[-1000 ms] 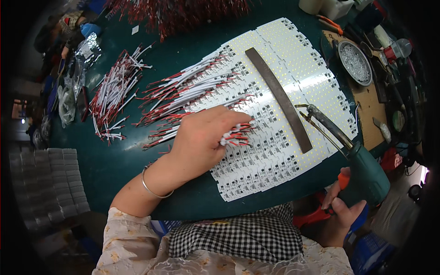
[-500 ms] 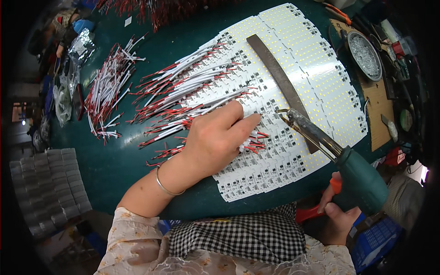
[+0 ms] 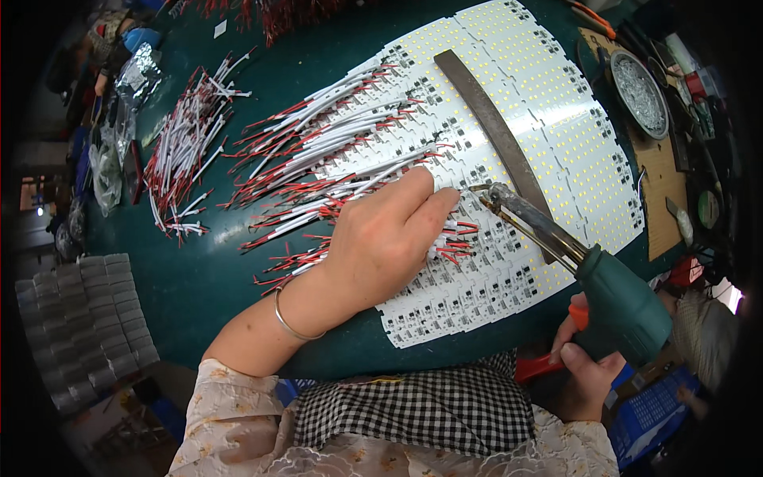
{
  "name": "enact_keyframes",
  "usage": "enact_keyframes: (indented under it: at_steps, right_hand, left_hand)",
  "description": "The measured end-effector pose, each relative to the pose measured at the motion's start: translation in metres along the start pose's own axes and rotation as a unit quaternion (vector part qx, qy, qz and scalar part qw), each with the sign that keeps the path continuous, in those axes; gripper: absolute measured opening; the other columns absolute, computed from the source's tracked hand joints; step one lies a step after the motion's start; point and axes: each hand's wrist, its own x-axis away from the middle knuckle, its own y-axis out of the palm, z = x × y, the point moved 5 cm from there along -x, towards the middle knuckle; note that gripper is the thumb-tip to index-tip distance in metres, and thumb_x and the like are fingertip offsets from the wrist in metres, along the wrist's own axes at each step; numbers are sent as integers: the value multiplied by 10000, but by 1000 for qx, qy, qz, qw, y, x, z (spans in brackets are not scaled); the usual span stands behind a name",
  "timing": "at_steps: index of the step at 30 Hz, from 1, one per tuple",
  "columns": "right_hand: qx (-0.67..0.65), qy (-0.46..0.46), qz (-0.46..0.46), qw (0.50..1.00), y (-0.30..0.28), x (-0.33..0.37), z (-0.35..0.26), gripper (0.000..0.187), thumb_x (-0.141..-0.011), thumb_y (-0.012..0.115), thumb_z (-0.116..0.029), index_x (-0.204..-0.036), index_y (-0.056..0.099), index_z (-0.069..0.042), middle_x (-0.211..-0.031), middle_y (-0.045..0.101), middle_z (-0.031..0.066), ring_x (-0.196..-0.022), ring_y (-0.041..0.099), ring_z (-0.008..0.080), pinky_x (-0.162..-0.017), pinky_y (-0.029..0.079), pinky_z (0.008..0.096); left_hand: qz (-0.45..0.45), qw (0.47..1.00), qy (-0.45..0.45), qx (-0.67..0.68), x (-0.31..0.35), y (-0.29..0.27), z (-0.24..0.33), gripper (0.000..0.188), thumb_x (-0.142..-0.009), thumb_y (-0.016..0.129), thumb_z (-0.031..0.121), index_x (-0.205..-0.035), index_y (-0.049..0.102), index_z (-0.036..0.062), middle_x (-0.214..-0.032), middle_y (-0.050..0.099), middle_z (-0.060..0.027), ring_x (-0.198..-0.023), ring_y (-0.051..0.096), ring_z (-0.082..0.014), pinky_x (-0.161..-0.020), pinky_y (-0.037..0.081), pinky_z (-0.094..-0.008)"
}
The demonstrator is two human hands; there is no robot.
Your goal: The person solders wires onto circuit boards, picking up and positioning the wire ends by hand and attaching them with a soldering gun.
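The soldering gun's tip has come across the dark bar, close to the left hand's fingertips. From where I stand, the green table bears a spread of white circuit boards, the bar lying on them. The right hand is wrapped at the gun's handle; the left, curled narrow over the boards, holds a bunch of white-and-red wires.

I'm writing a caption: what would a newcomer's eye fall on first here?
Probably the white boards with yellow dots, across the middle of the green table. Next, the green soldering gun in the right hand, its tip near the left hand, which holds red-and-white wires.
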Motion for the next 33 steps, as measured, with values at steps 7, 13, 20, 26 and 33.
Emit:
enact_keyframes:
  at_steps: [7, 13, 20, 26, 33]
  right_hand:
    - [0, 34, 24, 999, 4, 0, 3, 607, -698, 740, -92, -1200, 455, 93, -1001, 537, 145, -584, 575, 178, -426, 482, 250]
    - [-1, 58, 24, 998, 5, -3, 3, 610, -690, 728, -83, -1207, 452, 85, -991, 526, 132, -586, 577, 186, -425, 482, 251]
    - [6, 62, 3, 998, 8, -7, 3, 574, -690, 708, -69, -1181, 452, 83, -937, 515, 140, -565, 560, 182, -410, 477, 248]
    - [15, 41, 24, 999, 7, -8, 2, 540, -706, 729, -124, -1111, 445, 91, -739, 527, 138, -493, 537, 175, -396, 455, 242]
    - [0, -55, 31, 998, 0, -16, -10, 617, -742, 734, -191, -1161, 406, 122, -579, 528, 110, -400, 499, 146, -380, 436, 235]
  left_hand:
    - [-2, 1000, -3, -6, 2, 1, 0, 231, -724, 607, 28, -952, 604, -6, -761, 510, -80, -605, 575, -206, -474, 472, -313]
    - [12, 1000, 6, -3, 4, 3, -2, 227, -725, 610, 28, -949, 606, -7, -750, 499, -78, -599, 572, -205, -461, 465, -312]
    - [16, 1000, 11, 18, 7, 4, -5, 520, -529, 701, -54, -1042, 633, -5, -770, 549, -90, -624, 574, -212, -490, 458, -300]
    - [20, 999, 17, 19, 7, 4, -6, 502, -543, 691, -55, -1039, 631, -4, -771, 550, -91, -621, 573, -214, -488, 457, -304]
    - [18, 1000, 13, 14, 6, 4, -4, 511, -536, 685, -64, -1039, 630, 8, -771, 550, -87, -611, 571, -211, -471, 455, -303]
